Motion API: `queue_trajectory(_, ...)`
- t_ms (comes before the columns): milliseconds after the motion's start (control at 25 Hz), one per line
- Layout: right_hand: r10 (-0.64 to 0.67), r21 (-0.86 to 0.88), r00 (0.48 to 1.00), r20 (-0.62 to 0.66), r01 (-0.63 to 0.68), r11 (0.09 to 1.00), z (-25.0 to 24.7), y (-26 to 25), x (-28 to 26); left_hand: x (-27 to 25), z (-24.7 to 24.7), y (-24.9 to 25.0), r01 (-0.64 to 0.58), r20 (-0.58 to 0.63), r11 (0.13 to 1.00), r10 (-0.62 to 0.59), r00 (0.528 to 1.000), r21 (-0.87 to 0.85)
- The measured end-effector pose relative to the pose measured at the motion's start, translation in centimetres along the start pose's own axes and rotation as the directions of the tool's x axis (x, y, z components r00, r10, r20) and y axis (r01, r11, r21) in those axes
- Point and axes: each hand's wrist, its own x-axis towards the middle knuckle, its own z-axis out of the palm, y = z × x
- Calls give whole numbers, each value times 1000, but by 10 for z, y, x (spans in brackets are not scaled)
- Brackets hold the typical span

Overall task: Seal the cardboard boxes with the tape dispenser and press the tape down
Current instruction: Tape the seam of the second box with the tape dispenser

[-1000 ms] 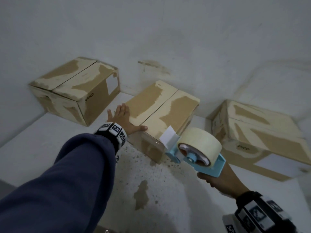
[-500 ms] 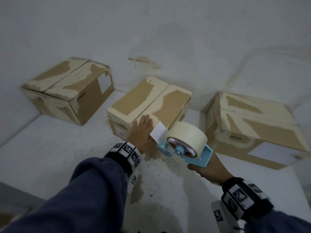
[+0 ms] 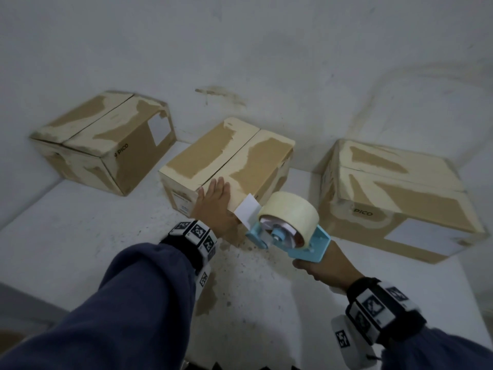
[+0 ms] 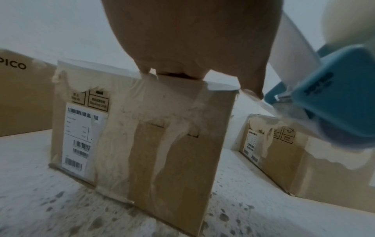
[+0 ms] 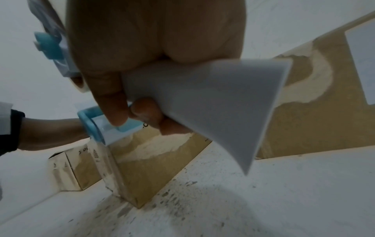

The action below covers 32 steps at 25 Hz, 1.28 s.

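Three taped cardboard boxes stand on a white surface. My left hand rests flat, fingers straight, on the near top edge of the middle box, by its centre seam. In the left wrist view the fingertips sit on that edge above the labelled front face of the middle box. My right hand grips the handle of the blue tape dispenser, which carries a cream tape roll. The dispenser's white front flap is just right of my left hand, near the box's front corner. In the right wrist view my fingers curl round the handle.
The left box stands against the wall, the right box to the right of the dispenser. The wall runs close behind all three. The white surface in front is speckled with brown stains.
My left hand has slid from the middle box's left side to its near top edge. The dispenser has come in closer to that box's front corner.
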Motion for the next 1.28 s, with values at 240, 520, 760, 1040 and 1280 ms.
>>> queue_trajectory(240, 52, 45, 999, 15, -53, 998, 20, 7, 15, -3, 1, 4, 21, -77, 999, -18, 997, 32)
queue_trajectory(520, 104, 121, 994, 13, -105, 987, 29, 13, 28, -17, 20, 10, -29, -439, 999, 17, 898, -21)
queue_trajectory(760, 106, 119, 993, 42, -110, 987, 32, 12, 27, -21, 16, 12, -22, -497, 1000, 29, 867, 20)
queue_trajectory(1040, 123, 168, 992, 28, -126, 978, 22, 12, 18, -16, 24, 14, 25, -443, 998, -50, 895, -62)
queue_trajectory(1280, 56, 306, 989, -139, -11, 952, 3, -17, 18, -23, 3, -15, 86, -362, 996, -89, 928, -25)
